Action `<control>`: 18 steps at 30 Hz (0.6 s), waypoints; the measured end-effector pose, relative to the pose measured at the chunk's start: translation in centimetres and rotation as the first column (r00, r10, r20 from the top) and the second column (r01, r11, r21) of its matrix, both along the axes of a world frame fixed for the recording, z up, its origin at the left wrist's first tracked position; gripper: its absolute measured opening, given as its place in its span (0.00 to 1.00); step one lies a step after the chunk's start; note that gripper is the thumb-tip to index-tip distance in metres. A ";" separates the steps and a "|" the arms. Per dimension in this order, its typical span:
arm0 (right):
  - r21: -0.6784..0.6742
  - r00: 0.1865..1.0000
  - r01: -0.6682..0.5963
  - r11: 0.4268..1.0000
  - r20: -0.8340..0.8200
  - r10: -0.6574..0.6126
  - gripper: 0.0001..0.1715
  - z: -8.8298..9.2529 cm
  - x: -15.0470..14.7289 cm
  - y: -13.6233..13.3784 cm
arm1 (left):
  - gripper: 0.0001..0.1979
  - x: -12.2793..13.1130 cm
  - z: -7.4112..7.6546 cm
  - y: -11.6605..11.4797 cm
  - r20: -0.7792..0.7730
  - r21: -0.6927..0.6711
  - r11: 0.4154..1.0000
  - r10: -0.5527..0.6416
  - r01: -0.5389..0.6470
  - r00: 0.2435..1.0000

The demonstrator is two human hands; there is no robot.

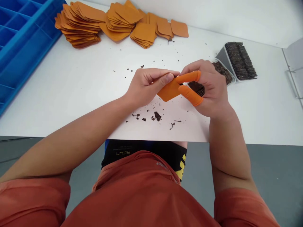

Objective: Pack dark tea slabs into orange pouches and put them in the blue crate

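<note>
My left hand pinches a flat orange square piece, soft and leather-like, with the thumb on top near its upper edge. At the right edge of that piece is my right hand, with orange finger covers on its thumb and index finger. These two covered fingertips close in on the edge, and a small dark spot shows between them; what it is I cannot make out. Dark crumbs and flakes lie on the white table below my hands.
Stacks of similar orange squares lie along the back. A blue divided crate stands at the left. On the right, one clear container holds tightly packed thin dark sheets; another, partly behind my right hand, holds dark pieces.
</note>
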State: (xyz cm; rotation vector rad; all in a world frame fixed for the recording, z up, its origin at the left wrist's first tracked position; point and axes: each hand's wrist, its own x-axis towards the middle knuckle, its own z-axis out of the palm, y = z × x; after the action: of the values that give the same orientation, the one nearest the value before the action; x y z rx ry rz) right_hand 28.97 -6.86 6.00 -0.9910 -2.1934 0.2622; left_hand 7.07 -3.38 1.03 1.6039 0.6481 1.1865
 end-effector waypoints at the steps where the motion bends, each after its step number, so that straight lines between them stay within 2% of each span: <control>1: -0.007 0.998 -0.050 0.999 -0.035 0.050 0.08 -0.2 0.0 0.2 | 0.19 0.0 0.0 0.0 -0.001 -0.004 1.000 0.005 -0.005 1.000; 3: -0.022 0.994 -0.100 0.995 -0.053 0.098 0.12 -0.7 0.0 0.5 | 0.19 -0.1 -0.1 0.0 0.004 0.007 1.000 0.013 -0.013 1.000; 5: 0.001 0.995 -0.094 0.996 -0.023 0.094 0.13 -1.1 0.1 0.8 | 0.18 0.0 0.1 0.0 -0.013 0.008 1.000 0.017 -0.016 1.000; 9: 0.200 0.999 -0.013 0.980 -0.032 0.020 0.09 -1.1 0.3 0.8 | 0.17 0.3 0.6 -0.3 -0.073 -0.024 1.000 0.015 -0.017 0.997; 13: 0.226 0.991 0.074 0.971 -0.125 -0.046 0.11 -0.6 0.5 0.4 | 0.13 0.2 0.8 -0.5 0.032 0.118 0.993 -0.017 0.013 0.999; 16: 0.254 0.991 0.053 0.966 -0.132 -0.020 0.09 -0.5 0.8 0.5 | 0.07 -0.1 0.9 -0.8 -0.141 0.226 0.974 0.062 -0.029 0.988; 18: 0.286 0.996 0.036 0.957 -0.087 -0.011 0.08 -0.8 0.8 0.7 | 0.09 -0.2 1.0 -1.1 -0.255 0.304 0.953 0.085 -0.003 0.963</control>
State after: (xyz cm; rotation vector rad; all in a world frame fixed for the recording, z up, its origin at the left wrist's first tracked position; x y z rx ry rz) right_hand 29.81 -6.15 5.22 -0.8272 -2.0683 -0.0274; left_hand 6.84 -4.48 2.06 2.0415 0.7007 1.1536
